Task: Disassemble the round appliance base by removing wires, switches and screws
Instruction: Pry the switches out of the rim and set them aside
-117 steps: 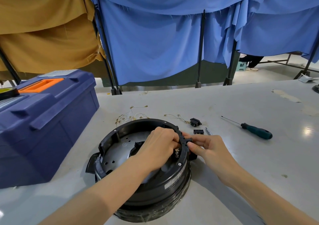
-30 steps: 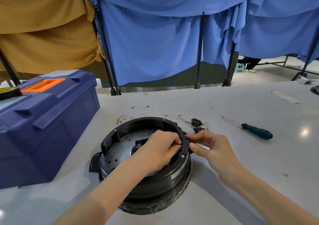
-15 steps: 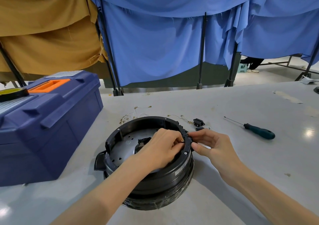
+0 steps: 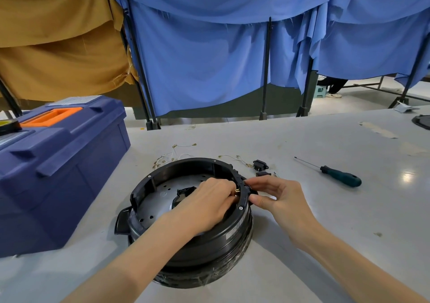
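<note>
Grey table (image 4: 302, 144), blue toolbox (image 4: 58, 167) at left, round black base (image 4: 209, 244) front and centre on the table. Left hand (image 4: 204, 205) inside the ring, right hand (image 4: 279, 198) outside; screwdriver (image 4: 339, 178) well right. Right grip pinches the rim switch (image 4: 247, 186), left grip its brass terminals (image 4: 236, 191).

Bright, even light is pouring down from overhead, glaring white off the table (image 4: 406, 177) at right and casting soft shadows; wide-angle distortion is bowing the curtains (image 4: 209, 54) up top.
</note>
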`<act>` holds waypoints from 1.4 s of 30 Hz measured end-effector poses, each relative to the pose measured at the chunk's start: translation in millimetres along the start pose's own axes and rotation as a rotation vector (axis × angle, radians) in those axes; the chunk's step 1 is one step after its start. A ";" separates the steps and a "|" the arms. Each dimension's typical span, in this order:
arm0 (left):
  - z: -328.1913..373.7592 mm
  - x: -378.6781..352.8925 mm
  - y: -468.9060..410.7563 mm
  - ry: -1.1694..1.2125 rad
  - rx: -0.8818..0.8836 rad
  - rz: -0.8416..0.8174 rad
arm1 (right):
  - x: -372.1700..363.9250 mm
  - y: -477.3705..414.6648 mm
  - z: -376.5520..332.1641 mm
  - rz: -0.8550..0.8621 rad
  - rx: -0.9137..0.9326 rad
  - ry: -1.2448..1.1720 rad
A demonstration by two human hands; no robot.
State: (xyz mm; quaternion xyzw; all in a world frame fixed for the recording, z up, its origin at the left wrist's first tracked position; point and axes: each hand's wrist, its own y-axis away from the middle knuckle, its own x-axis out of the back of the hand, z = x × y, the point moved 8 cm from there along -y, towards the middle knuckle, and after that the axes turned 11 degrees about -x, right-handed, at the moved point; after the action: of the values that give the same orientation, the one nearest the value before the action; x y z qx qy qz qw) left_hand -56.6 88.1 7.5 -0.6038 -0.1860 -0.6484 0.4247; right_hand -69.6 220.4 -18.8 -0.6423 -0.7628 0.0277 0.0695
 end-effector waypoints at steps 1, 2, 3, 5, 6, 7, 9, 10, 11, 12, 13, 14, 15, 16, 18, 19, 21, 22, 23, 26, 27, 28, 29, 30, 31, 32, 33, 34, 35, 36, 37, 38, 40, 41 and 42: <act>0.6 0.2 -0.1 -0.003 -0.009 0.002 | -0.1 0.2 -0.4 0.005 0.001 0.003; 1.2 0.7 0.1 -0.005 -0.018 0.005 | -0.4 0.3 -0.6 0.012 0.001 0.005; 1.6 1.1 0.5 -0.005 -0.026 0.010 | -0.9 0.5 -0.4 0.016 -0.001 0.005; 1.8 1.2 1.0 -0.003 -0.043 0.019 | -1.2 0.7 0.5 0.024 -0.010 0.005; 1.9 1.6 1.0 -0.003 -0.048 0.020 | -0.9 0.8 1.0 0.026 -0.015 0.005; 2.4 1.9 0.7 0.000 -0.050 0.020 | -1.1 0.7 1.2 0.026 -0.019 0.006; 4.6 2.0 -1.8 0.014 -0.053 0.014 | -2.3 0.8 0.1 0.025 -0.021 0.017; 5.6 1.7 -3.6 0.018 -0.050 0.005 | -3.2 0.7 -0.5 0.025 -0.022 0.022; 5.5 1.5 -5.3 0.017 -0.041 -0.005 | -4.2 0.2 -0.8 0.025 -0.025 0.025; 4.9 0.9 -6.3 0.015 -0.031 -0.011 | -4.6 -0.1 -0.6 0.024 -0.029 0.028; 4.6 0.2 -6.6 0.019 -0.028 -0.012 | -4.7 -0.1 -0.3 0.021 -0.032 0.031; 4.9 0.2 -6.4 0.028 -0.031 -0.006 | -4.2 -0.4 -0.7 0.018 -0.030 0.035; 4.9 0.5 -5.6 0.043 -0.033 0.002 | -3.6 -0.7 -1.3 0.016 -0.027 0.038; 4.1 0.9 -4.8 0.058 -0.032 0.013 | -3.0 -1.1 -1.8 0.014 -0.025 0.042; 2.7 1.4 -4.3 0.074 -0.026 0.037 | -1.9 -2.1 -2.4 0.011 -0.024 0.043; 2.4 1.4 -4.8 0.078 -0.025 0.045 | -1.0 -2.7 -2.6 0.012 -0.025 0.036; 1.0 1.2 -5.2 0.089 -0.019 0.061 | 0.2 -3.9 -3.0 0.011 -0.026 0.001; -0.2 1.2 -4.9 0.095 -0.012 0.070 | 0.7 -4.4 -2.6 0.012 -0.029 -0.025; -2.0 1.2 -4.8 0.102 -0.002 0.078 | 1.4 -4.9 -1.8 0.016 -0.034 -0.047; -6.8 1.0 -4.2 0.102 0.041 0.084 | 6.4 -6.8 -0.4 0.060 -0.054 -0.078; -8.5 0.8 -3.8 0.099 0.061 0.082 | 12.5 -8.0 -0.2 0.096 -0.068 -0.100; -9.9 1.0 -3.2 0.097 0.077 0.081 | 22.0 -9.2 -0.7 0.142 -0.085 -0.136; -10.5 1.2 -2.8 0.097 0.087 0.081 | 34.2 -10.4 -2.5 0.199 -0.098 -0.161; -10.1 1.1 -2.7 0.096 0.091 0.078 | 48.3 -11.4 -5.9 0.263 -0.097 -0.160; -9.3 0.8 -3.2 0.096 0.092 0.075 | 62.3 -12.8 -10.8 0.326 -0.080 -0.127; -8.2 0.3 -3.7 0.097 0.091 0.071 | 74.2 -14.7 -16.1 0.379 -0.055 -0.072; -7.3 -0.1 -4.4 0.099 0.092 0.067 | 82.3 -17.7 -20.7 0.418 -0.029 0.000; -6.5 -0.2 -4.8 0.099 0.092 0.064 | 85.6 -22.0 -23.8 0.438 -0.012 0.087; -6.2 -0.1 -5.3 0.100 0.093 0.062 | 84.1 -27.5 -24.7 0.440 -0.005 0.184; -6.6 -0.3 -5.1 0.100 0.096 0.061 | 79.2 -33.9 -23.9 0.429 -0.005 0.284; -7.6 -0.3 -4.8 0.100 0.101 0.060 | 72.5 -40.3 -22.0 0.419 -0.007 0.378; -8.6 0.0 -4.1 0.096 0.107 0.060 | 65.8 -45.5 -20.3 0.414 0.000 0.458; -10.1 0.8 -3.4 0.092 0.112 0.063 | 51.6 -53.5 -18.0 0.402 0.043 0.575; -10.3 0.8 -3.4 0.090 0.111 0.062 | 44.9 -56.1 -16.5 0.394 0.062 0.617; -9.9 0.8 -3.6 0.085 0.107 0.061 | 39.2 -57.8 -14.3 0.388 0.074 0.651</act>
State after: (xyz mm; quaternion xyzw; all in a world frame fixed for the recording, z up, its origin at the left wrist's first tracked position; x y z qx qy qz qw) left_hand -65.5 82.4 7.2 -0.5575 -0.1835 -0.6493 0.4836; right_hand -130.5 248.3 5.7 -0.7470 -0.5635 -0.1377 0.3250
